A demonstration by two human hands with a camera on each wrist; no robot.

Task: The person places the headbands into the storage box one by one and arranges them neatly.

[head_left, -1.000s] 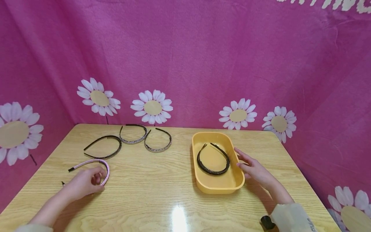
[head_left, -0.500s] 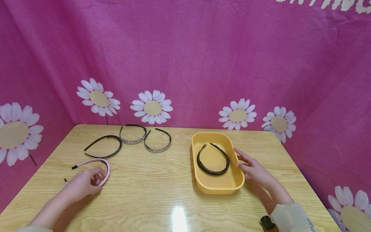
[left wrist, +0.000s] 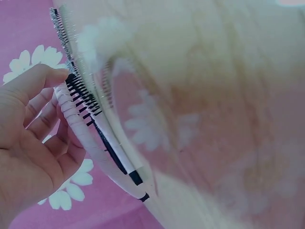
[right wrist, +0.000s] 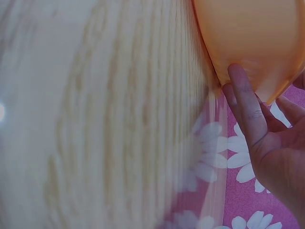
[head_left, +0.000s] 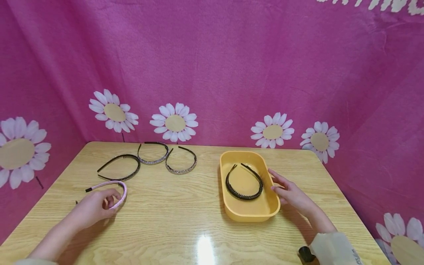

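Fingers point(head_left: 112, 193) pinch a pink headband point(head_left: 124, 192); white lettering point(head_left: 416, 11) shows partly.

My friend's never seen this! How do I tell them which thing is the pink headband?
Start at the wooden table and go to its left side. There, a left hand holds the pink headband. It alone is pink; the three headbands beyond it are dark or glittery.

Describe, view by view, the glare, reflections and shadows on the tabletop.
Head: a bright glare patch on the tabletop near the bottom edge, soft shadows beside both arms; left wrist: hazy reflections of the white flowers; right wrist: flower reflections too, plus a bright spot at the left edge.
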